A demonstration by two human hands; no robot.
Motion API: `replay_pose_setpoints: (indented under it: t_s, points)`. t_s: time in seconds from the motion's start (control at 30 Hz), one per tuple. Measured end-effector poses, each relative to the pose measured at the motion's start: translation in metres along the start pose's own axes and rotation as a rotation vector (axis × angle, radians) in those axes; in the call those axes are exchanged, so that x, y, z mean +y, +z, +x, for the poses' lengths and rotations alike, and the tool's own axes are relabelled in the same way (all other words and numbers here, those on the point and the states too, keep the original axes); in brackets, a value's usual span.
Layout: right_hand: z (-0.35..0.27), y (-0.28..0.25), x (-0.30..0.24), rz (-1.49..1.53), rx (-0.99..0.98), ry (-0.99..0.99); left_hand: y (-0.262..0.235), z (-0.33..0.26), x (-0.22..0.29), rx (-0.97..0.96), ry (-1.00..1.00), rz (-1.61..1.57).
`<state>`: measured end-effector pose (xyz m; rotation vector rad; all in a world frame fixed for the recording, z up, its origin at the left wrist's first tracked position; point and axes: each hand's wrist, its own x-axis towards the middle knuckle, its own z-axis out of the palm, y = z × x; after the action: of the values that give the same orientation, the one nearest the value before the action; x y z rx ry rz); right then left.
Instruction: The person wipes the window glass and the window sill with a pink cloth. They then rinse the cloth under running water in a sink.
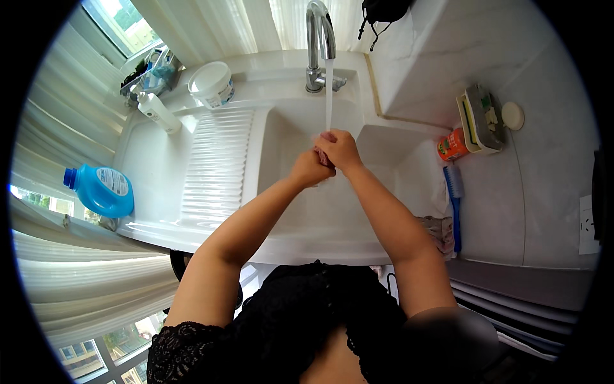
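My left hand (309,170) and my right hand (341,152) come together over the white sink basin (297,221). Both are closed around a small, wet, pinkish-red cloth (323,157), bunched up so that its exact kind does not show. Much of it is hidden by the fingers. A stream of water (329,96) runs from the chrome faucet (313,38) down onto the cloth and my right hand.
Left of the basin lies a ribbed washboard (217,160). Around it stand a blue detergent bottle (105,192), a white pump bottle (158,114) and a white tub (212,86). Along the right are an orange container (453,146), a blue-handled brush (455,211) and a greyish cloth (439,232).
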<state>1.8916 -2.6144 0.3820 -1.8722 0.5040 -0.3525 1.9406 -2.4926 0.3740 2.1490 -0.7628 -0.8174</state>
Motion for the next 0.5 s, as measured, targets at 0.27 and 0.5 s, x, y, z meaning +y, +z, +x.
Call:
replay_pose_setpoints:
  t_s: [0.27, 0.5]
  points:
    - [-0.006, -0.03, 0.002, 0.533, -0.044, 0.456, -0.023, 0.001, -0.024, -0.164, -0.321, -1.219]
    - [-0.005, -0.035, -0.013, 0.49, -0.114, 0.181, -0.019, 0.004, -0.024, -0.223, -0.503, -1.344]
